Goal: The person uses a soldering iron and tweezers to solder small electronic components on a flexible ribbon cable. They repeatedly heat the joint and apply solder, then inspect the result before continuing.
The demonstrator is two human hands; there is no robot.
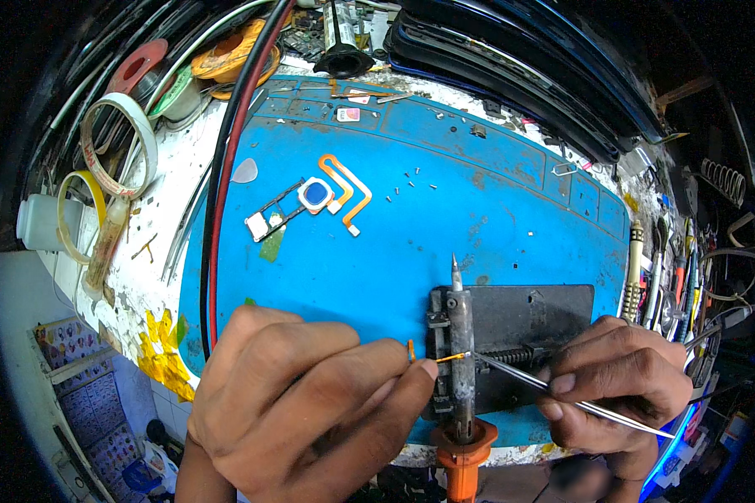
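- the left hand (310,394) has its thumb and finger pinched together on a thin orange strip (451,358).
- the strip is in front of the soldering iron (462,398); i can't tell if they touch.
- the right hand (621,386) is closed on silver tweezers (608,412). their tips are right by the strip's far end, but i can't tell if they grip it.
- the iron points up and has an orange handle (461,469) at the bottom.
- a flat black holder (554,310) is beside the iron, on the blue mat (335,277).
- farther up the mat are a bent orange ribbon (361,194) and tiny screws (408,174).
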